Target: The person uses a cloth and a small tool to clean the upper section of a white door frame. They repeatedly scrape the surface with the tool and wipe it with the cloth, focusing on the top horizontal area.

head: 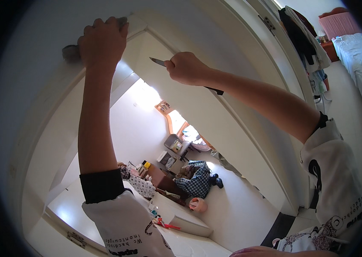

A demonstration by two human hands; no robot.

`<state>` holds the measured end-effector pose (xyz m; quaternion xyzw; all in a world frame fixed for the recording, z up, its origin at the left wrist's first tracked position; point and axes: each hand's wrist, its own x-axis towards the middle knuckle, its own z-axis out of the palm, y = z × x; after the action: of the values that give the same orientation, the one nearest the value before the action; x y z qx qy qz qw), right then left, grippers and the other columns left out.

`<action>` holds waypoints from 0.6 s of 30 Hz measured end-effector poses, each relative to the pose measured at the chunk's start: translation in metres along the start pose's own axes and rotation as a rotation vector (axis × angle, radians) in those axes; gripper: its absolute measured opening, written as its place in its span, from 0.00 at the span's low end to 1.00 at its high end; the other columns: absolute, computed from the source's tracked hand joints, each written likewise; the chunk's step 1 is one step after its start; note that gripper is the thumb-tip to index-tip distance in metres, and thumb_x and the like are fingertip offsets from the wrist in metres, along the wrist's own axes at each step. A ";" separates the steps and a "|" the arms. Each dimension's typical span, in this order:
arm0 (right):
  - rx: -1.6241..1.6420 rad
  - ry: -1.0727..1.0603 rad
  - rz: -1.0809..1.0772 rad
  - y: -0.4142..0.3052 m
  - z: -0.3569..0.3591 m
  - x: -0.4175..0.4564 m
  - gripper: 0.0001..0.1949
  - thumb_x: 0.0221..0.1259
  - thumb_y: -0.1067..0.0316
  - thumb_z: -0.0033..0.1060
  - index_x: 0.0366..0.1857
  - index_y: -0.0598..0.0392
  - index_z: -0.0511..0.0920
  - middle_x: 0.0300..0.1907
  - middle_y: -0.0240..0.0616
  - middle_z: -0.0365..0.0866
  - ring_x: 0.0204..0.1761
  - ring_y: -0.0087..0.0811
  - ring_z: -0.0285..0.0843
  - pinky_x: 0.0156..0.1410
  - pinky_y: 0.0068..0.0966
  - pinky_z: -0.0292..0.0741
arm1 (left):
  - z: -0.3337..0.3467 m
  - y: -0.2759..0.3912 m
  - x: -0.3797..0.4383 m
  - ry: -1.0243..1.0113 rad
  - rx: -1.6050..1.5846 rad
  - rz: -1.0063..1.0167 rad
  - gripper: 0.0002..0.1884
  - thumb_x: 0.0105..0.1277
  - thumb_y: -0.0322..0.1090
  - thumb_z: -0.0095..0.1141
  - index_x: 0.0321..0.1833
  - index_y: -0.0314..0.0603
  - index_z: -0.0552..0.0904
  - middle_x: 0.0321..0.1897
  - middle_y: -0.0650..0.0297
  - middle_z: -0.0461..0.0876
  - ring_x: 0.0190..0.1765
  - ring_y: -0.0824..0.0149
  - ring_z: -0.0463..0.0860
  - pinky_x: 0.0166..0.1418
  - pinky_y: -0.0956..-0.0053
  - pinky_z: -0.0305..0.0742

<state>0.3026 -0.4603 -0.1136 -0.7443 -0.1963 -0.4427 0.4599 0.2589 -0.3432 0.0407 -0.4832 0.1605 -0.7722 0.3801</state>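
My left hand (104, 43) is raised to the upper door frame (137, 27), its fingers wrapped around a dark grey item (71, 53). Both ends of that item stick out past the hand, and whether it is a rolled cloth or something else I cannot tell. In my right hand (185, 69) is a knife (157, 61) with a pointed metal blade aimed toward the left. The butt of its dark handle (214, 90) shows below the wrist. The blade is apart from my left hand, in front of the pale door frame.
Through the doorway are a checked bag (197, 181), a pink bin (198, 204), a white cabinet (189, 224) and a chair (177, 143). At right, clothes (306, 41) hang near a bed (354, 54). A bare limb (258, 251) shows at the bottom edge; whose is unclear.
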 end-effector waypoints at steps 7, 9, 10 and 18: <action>-0.004 -0.043 -0.009 -0.002 -0.002 -0.001 0.22 0.65 0.61 0.37 0.15 0.64 0.72 0.16 0.48 0.72 0.20 0.39 0.71 0.30 0.39 0.70 | -0.002 -0.003 0.002 -0.001 0.025 0.018 0.20 0.64 0.55 0.48 0.33 0.45 0.80 0.30 0.60 0.79 0.34 0.59 0.81 0.32 0.64 0.77; 0.021 -0.018 -0.016 0.000 -0.001 0.000 0.21 0.64 0.63 0.40 0.13 0.63 0.69 0.13 0.44 0.70 0.16 0.34 0.66 0.27 0.37 0.67 | -0.002 -0.003 0.003 0.002 0.041 0.024 0.20 0.64 0.55 0.48 0.33 0.45 0.80 0.29 0.59 0.79 0.34 0.58 0.81 0.31 0.64 0.77; 0.031 -0.005 -0.016 0.001 -0.001 0.000 0.21 0.64 0.64 0.41 0.11 0.63 0.68 0.11 0.43 0.69 0.14 0.31 0.64 0.26 0.35 0.65 | -0.001 -0.002 0.003 0.005 0.045 0.026 0.20 0.64 0.55 0.48 0.33 0.45 0.79 0.29 0.59 0.79 0.34 0.58 0.81 0.31 0.64 0.77; 0.014 -0.074 -0.026 0.000 -0.006 0.007 0.19 0.62 0.62 0.40 0.18 0.64 0.75 0.15 0.46 0.73 0.18 0.39 0.71 0.30 0.38 0.71 | -0.003 -0.008 0.007 0.034 -0.123 -0.077 0.21 0.65 0.56 0.45 0.35 0.45 0.79 0.30 0.59 0.79 0.34 0.56 0.81 0.32 0.60 0.78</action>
<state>0.3036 -0.4659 -0.1066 -0.7541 -0.2261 -0.4196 0.4518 0.2508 -0.3432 0.0485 -0.4982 0.1951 -0.7831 0.3169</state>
